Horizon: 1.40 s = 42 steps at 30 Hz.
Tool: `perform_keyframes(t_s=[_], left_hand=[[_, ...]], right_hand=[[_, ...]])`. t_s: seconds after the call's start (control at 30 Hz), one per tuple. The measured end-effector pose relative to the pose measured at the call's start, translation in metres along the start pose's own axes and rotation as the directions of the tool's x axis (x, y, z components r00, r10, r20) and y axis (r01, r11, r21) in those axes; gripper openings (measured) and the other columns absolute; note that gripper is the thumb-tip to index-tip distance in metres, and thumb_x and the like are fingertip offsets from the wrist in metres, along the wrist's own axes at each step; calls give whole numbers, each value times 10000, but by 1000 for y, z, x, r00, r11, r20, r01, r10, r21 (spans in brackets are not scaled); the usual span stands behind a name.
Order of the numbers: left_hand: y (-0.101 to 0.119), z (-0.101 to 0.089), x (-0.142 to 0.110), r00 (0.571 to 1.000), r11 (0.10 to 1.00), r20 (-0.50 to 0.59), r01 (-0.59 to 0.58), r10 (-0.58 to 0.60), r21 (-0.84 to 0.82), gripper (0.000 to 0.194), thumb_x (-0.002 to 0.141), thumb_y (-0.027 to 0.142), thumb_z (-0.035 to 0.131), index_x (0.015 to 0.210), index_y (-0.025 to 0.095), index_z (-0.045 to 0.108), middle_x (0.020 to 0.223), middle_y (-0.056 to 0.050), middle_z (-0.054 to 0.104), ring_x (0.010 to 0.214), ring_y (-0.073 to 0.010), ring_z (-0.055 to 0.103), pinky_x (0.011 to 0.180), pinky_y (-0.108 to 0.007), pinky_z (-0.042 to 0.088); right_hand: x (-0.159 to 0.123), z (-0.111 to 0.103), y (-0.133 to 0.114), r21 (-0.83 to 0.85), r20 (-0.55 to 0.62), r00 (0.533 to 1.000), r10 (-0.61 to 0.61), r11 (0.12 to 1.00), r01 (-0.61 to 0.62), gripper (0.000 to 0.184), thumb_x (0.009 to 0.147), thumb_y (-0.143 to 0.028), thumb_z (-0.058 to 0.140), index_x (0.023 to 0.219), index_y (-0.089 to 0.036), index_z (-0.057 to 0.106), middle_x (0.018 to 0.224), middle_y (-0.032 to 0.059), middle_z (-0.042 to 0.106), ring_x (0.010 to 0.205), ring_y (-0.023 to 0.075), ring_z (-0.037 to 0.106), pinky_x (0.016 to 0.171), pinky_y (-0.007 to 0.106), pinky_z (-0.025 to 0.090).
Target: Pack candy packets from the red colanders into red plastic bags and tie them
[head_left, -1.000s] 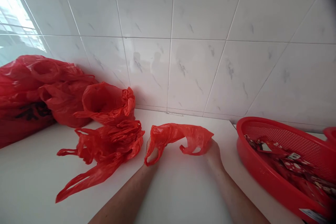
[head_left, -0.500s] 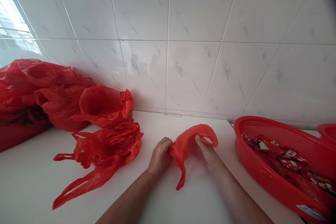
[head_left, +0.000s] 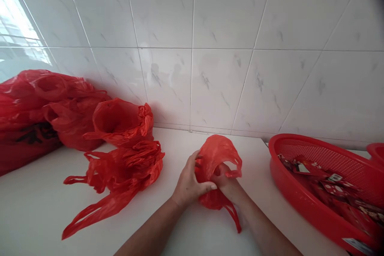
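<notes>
A thin red plastic bag (head_left: 220,148) with loop handles stands opened out over the white table in front of me. My left hand (head_left: 187,186) is wrapped round its left side, fingers partly behind the film and thumb stretched across the front. Through the bag's mouth reaches my right hand (head_left: 225,180), its fingers mostly hidden by the film and by my left thumb. One handle droops near my right wrist. To the left lies a crumpled heap of similar red bags (head_left: 129,168), apart from both hands.
A red perforated plastic basket (head_left: 285,180) on the right holds small red printed packets (head_left: 333,188). Another red rim (head_left: 376,152) shows beyond it. Large filled red bags (head_left: 36,104) and an open red bag (head_left: 120,118) stand left, by the tiled wall (head_left: 222,16).
The bag has gone from a narrow, bunched strip to a wider, opened shape. My right hand has moved left into its mouth, and my left hand has changed from a pinch to a wider hold.
</notes>
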State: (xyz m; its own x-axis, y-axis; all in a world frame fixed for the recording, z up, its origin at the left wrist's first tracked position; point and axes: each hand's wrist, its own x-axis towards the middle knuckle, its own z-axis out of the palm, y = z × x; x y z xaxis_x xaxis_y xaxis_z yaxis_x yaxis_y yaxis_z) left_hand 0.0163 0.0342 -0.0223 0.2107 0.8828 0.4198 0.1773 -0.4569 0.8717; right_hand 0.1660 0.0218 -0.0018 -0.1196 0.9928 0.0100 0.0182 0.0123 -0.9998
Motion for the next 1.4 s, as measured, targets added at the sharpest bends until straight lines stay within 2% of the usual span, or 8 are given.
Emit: perform_keyframes(t_s=[0.13,0.3,0.5,0.63,0.77,1.0,1.13,1.4], left_hand=[[-8,0,8,976,978,-128,157,-175,-137,373,713,183,572,1084,216,577,952,-46,624,797,-165,584,679,-273,478],[-25,-25,23,809,895,-471,146,-353,-421,276,647,177,565,921,168,534,803,-7,580,661,-113,557,586,-217,454],[-34,-27,22,793,875,-447,210,-413,-436,238,677,208,543,910,163,513,844,-36,581,667,-132,576,578,-244,476],[-29,-16,17,848,973,-483,227,-219,-43,534,709,180,565,1223,181,421,1169,-130,520,966,-227,576,779,-369,500],[-23,-16,16,945,847,-272,-12,184,531,716,730,61,499,1386,249,284,1471,-114,243,1337,-285,265,1043,-463,308],[-22,-19,15,990,848,-123,123,-69,515,791,695,66,499,1414,298,263,1309,-111,462,839,-193,599,676,-289,453],[-27,-19,16,945,972,-235,235,-226,11,288,769,240,526,1045,215,609,819,-26,621,672,-149,548,609,-239,411],[-35,-31,23,807,898,-433,255,-402,-358,176,780,339,454,721,179,496,611,44,450,497,-84,378,476,-195,307]], right_hand=[[9,-12,5,-53,-95,995,36,998,-41,153,609,-230,621,755,-188,636,715,30,660,646,179,599,588,285,485],[22,-68,11,-123,-505,862,36,986,-113,183,584,-208,559,758,-171,602,656,20,611,573,158,549,499,258,420],[22,-89,7,-164,-650,760,-1,977,-139,361,607,-252,554,962,-187,566,857,68,641,677,188,599,550,270,456],[19,-64,-9,-450,-659,692,-292,891,-52,558,665,-347,594,1187,-197,468,1109,124,564,884,231,585,688,312,487],[15,-40,-17,-838,-431,564,-705,544,39,433,753,-269,529,1168,-148,509,1141,163,511,1087,287,475,903,421,411],[16,-18,6,-902,-38,755,-654,348,255,514,788,-222,510,1295,-187,431,1221,125,547,1111,266,497,941,439,376],[14,-18,12,-881,110,872,-478,359,308,155,818,-337,525,808,-248,652,689,35,641,656,199,560,767,384,408],[10,-57,-3,-967,-247,871,-426,162,-195,329,835,-318,474,528,-204,499,543,71,556,532,176,478,587,327,279]])
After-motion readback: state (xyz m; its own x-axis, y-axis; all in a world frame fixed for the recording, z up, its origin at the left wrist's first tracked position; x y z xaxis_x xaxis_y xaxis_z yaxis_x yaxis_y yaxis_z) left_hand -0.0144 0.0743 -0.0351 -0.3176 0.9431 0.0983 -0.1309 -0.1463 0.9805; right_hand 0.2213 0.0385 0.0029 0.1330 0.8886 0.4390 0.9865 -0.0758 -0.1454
